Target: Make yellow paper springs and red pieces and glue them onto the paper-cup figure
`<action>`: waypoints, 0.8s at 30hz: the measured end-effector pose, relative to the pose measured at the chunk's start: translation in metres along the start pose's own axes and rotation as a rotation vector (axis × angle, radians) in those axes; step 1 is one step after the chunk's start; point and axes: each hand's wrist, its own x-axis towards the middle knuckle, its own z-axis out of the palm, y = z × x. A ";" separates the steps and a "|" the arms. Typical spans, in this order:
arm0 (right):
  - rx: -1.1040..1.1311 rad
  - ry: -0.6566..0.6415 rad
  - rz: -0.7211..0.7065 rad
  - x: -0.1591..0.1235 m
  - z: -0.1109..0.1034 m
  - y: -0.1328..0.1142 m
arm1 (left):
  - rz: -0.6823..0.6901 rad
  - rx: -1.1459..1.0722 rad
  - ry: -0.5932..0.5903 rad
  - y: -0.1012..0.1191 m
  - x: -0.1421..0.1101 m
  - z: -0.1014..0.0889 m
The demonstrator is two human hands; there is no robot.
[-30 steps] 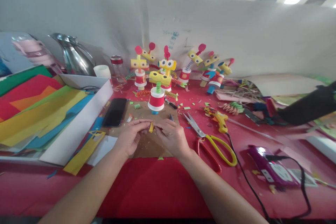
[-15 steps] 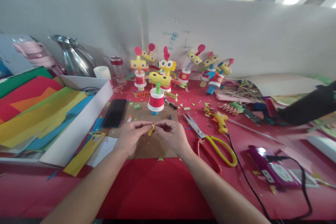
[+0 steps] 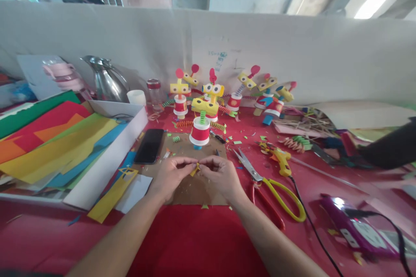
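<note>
Your left hand (image 3: 172, 176) and right hand (image 3: 221, 175) have their fingers clamped on a small yellow paper strip (image 3: 194, 171) over the brown cardboard mat (image 3: 196, 192) (yellow-handled scissors (image 3: 258, 177) right of it), apparently folding it, so the next move likely calls for a light, even pinch.

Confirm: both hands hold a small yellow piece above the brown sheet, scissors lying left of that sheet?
No: head view shows the scissors right of the brown sheet. Left hand and right hand do hold the yellow piece above it.
</note>
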 end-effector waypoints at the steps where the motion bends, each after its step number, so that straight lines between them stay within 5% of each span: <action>1: -0.004 0.005 0.002 0.000 0.000 0.001 | -0.004 -0.010 -0.001 -0.001 0.000 0.000; 8: 0.045 -0.062 -0.004 0.001 0.001 0.001 | -0.063 -0.105 0.057 -0.004 0.004 -0.002; 14: 0.024 -0.255 -0.190 0.002 -0.008 -0.007 | -0.150 -0.240 0.028 -0.002 0.009 -0.009; 24: -0.137 -0.161 -0.273 0.008 -0.011 0.001 | -0.151 -0.170 0.044 0.001 0.004 -0.002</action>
